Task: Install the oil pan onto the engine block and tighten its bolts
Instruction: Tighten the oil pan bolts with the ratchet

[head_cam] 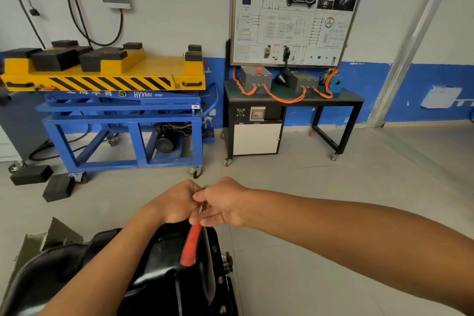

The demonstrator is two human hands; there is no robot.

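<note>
The left hand [177,202] and right hand [223,204] are both pinching the red-handled tool [191,246] by its shank above the oil pan [161,261], which is looking stiff, heavy and slick, probably best gripped by its rim.

Red-handled tool [190,246]: working end hidden between left hand [177,202] and right hand [225,204]; left fingertips out of sight; black pan [159,261]: cut by bottom edge; wall board [295,15]: small print unreadable.

Grey tiled floor [320,213]: two loose black rubber blocks [30,174] at left, just beside blue wheeled lift cart [123,120]. Black caster bench [295,100] right of cart. Yellow cart platform [159,67] carrying more black blocks [55,59].
</note>
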